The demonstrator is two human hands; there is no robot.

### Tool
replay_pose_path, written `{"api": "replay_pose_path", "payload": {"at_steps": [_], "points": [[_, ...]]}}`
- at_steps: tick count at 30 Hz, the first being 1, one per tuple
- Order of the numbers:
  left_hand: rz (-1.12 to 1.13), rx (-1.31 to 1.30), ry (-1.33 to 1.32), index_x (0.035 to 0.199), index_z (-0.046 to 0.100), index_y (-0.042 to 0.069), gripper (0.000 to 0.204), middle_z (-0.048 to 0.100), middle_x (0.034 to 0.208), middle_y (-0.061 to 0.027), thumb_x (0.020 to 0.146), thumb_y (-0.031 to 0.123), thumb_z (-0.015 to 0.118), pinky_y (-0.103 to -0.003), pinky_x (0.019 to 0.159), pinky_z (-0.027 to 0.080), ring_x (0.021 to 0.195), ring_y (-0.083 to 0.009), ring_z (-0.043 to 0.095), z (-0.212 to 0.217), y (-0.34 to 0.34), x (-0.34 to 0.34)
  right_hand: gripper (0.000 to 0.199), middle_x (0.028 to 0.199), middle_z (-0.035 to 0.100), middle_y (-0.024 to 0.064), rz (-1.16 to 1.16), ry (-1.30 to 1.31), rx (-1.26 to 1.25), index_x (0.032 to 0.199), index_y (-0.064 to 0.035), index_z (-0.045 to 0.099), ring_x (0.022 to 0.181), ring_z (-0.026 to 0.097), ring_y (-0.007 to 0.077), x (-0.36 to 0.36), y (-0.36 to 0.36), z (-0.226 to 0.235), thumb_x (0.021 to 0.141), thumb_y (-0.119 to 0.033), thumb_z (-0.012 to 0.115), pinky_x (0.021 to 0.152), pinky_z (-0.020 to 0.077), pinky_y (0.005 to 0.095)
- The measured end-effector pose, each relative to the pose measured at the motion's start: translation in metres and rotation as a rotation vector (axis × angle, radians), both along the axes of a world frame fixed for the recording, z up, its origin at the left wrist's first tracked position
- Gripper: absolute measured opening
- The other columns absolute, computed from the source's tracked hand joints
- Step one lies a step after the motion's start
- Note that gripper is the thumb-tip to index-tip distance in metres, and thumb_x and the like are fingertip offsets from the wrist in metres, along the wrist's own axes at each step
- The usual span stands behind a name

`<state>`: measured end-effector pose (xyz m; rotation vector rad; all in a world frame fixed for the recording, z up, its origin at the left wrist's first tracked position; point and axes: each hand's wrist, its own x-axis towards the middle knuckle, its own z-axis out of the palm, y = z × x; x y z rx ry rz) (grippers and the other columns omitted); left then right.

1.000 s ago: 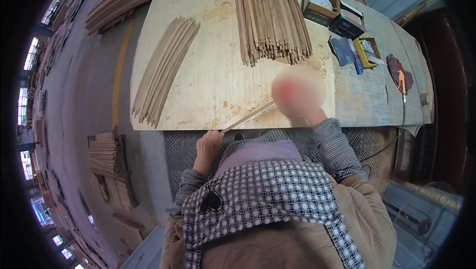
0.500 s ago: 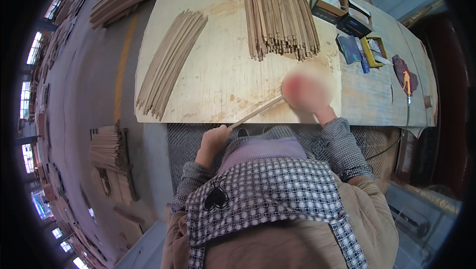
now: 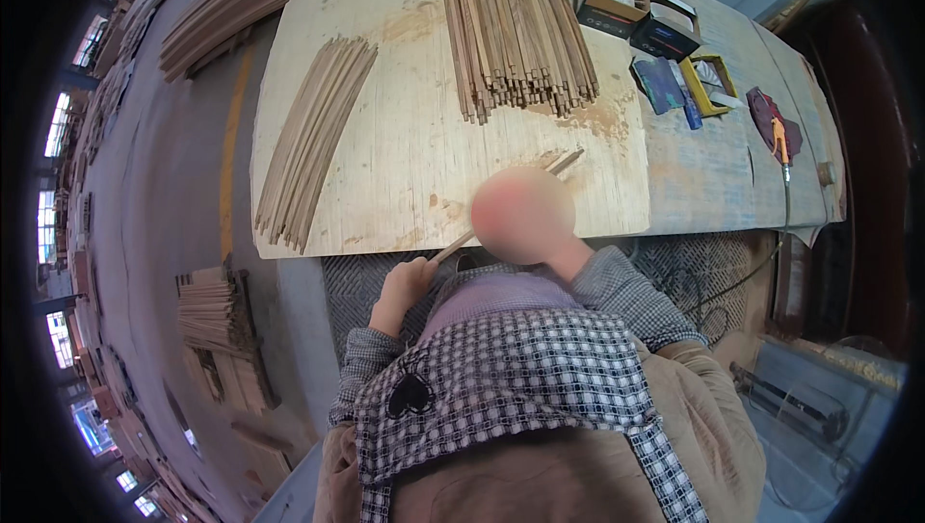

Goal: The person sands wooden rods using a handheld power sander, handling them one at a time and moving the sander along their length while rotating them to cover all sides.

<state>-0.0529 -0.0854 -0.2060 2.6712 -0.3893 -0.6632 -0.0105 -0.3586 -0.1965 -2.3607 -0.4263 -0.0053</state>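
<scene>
My left hand point(image 3: 407, 284) is closed round the lower end of a thin wooden stick point(image 3: 567, 161), just off the table's near edge. The stick slants up to the right over the pale wooden tabletop point(image 3: 405, 157). My right hand point(image 3: 525, 218) is at the stick's middle. A round reddish blur hides its fingers, so its grip and anything in it cannot be made out. Beyond my hands lies a large pile of similar sticks point(image 3: 520, 32). On the left of the table is a smaller, fanned row of sticks point(image 3: 316, 143).
Two open cartons point(image 3: 609, 20) stand at the back right. Beside them are a yellow box point(image 3: 692, 80), blue-green sheets point(image 3: 658, 85) and an orange air gun point(image 3: 779, 143) with a hose, on a dark red cloth point(image 3: 764, 111). Stacked wood point(image 3: 207, 306) lies on the floor at left.
My right hand has slid down the stick toward my left hand, baring the stick's far end. My left hand still holds the near end. The view has shifted slightly.
</scene>
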Motion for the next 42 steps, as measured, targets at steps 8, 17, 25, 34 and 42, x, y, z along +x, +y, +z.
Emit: {"api": "replay_pose_path", "payload": {"at_steps": [8,17,25,34,42], "points": [[0.085,-0.035,0.048,0.079,0.056,0.004,0.04,0.061,0.074,-0.0225,0.093,0.039,0.043,-0.051,0.065,0.047,0.074,-0.0422,0.059,-0.011,0.003,0.004,0.033,0.087,0.059,0.0152,-0.133,-0.114,-0.504,0.096,-0.001,0.056,0.08,0.058,0.0295,0.033,-0.08,0.098,0.076,-0.026,0.063,0.073,0.0467,0.0405],[0.129,-0.079,0.02,0.077,0.055,0.004,0.036,0.061,0.073,-0.0214,0.092,0.036,0.047,-0.05,0.063,0.046,0.074,-0.0405,0.059,-0.006,0.008,0.003,0.04,0.105,0.053,0.0215,-0.208,-0.049,-0.257,0.12,-0.0172,0.053,0.092,0.055,0.0374,0.024,-0.062,0.032,0.081,-0.025,0.056,0.083,0.0438,0.0469],[0.11,0.031,-0.319,0.078,0.05,0.008,0.029,0.058,0.068,-0.0129,0.09,0.034,0.05,-0.047,0.055,0.047,0.061,-0.0358,0.059,-0.019,0.002,-0.015,0.03,0.103,0.055,0.017,0.062,-0.394,-0.285,0.1,-0.0005,0.058,0.087,0.057,0.0355,0.03,-0.054,0.059,0.076,-0.017,0.059,0.082,0.0455,0.0447],[0.051,0.039,-0.281,0.073,0.048,0.009,0.029,0.059,0.063,-0.0141,0.089,0.033,0.052,-0.048,0.052,0.047,0.058,-0.0357,0.059,-0.017,0.002,-0.012,0.044,0.108,0.05,0.0275,0.183,0.058,0.132,0.121,-0.024,0.05,0.09,0.058,0.0415,-0.011,0.026,0.007,0.078,-0.017,0.058,0.076,0.0484,0.0483],[0.07,-0.001,-0.104,0.074,0.052,0.007,0.035,0.061,0.067,-0.0187,0.092,0.036,0.047,-0.05,0.058,0.047,0.065,-0.0396,0.06,-0.009,-0.001,-0.002,0.033,0.1,0.061,0.0153,-0.301,0.024,-0.146,0.111,-0.0196,0.057,0.089,0.058,0.0384,0.031,-0.065,0.05,0.08,-0.029,0.057,0.078,0.0483,0.0462]]}}
